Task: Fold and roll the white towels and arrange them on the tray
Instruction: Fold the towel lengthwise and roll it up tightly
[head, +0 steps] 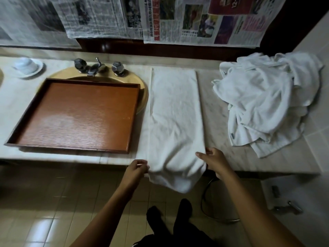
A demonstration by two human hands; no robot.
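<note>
Reddish-brown wood, the tray (76, 114) sits on the pale counter (211, 107) and holds no towel yet. Just past the tray's near right corner, the left hand (136, 169) has its fingers curled in and seems to pinch the near left edge of the folded towel (175, 113). That towel lies just right of the tray as a long strip. Its long axis runs parallel to the tray's right side, from the back of the counter toward the person, and its near end droops over the front edge. Further right of the tray, the right hand (216, 162) grips the strip's other near corner, thumb on top and fingers tucked below. Both hands sit at the near end, one on each side, neither closer than the other. All the remaining cloth stretches away from them, so a roll would likely travel forward along the strip. Well right of the tray, a heap of loose towels (263, 104) waits.
</note>
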